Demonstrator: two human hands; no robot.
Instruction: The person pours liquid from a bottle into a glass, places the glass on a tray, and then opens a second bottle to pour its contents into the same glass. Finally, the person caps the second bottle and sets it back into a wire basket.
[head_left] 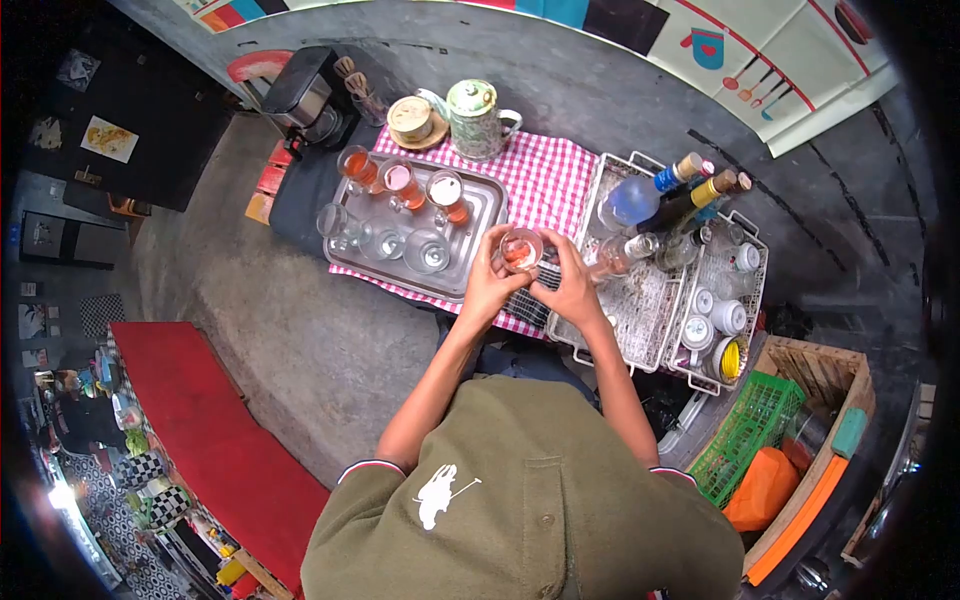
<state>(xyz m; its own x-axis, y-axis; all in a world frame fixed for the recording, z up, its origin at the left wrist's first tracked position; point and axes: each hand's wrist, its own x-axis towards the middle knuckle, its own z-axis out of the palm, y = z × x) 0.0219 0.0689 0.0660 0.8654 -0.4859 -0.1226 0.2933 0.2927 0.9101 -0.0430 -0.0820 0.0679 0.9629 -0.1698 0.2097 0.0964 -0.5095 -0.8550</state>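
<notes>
Between my two hands is a clear drinking glass (521,250) with something reddish and whitish in it; I see it from above. My left hand (488,282) curls round its left side, and my right hand (567,284) closes on its right side. Just left of them lies a metal tray (487,222) with glass mugs. Along its back row stand three mugs of red drink, one of them a front mug (448,197) with a pale top. Three clear glasses (427,251) stand nearer me. Below my hands is a dark checked cloth (530,304), partly hidden.
A pink checked tablecloth (560,170) covers the table. Behind the tray are a lidded green pitcher (474,120) and a coffee maker (305,95). At right, white wire racks (635,325) hold bottles and white cups. A wooden crate (815,365) with a green basket stands lower right.
</notes>
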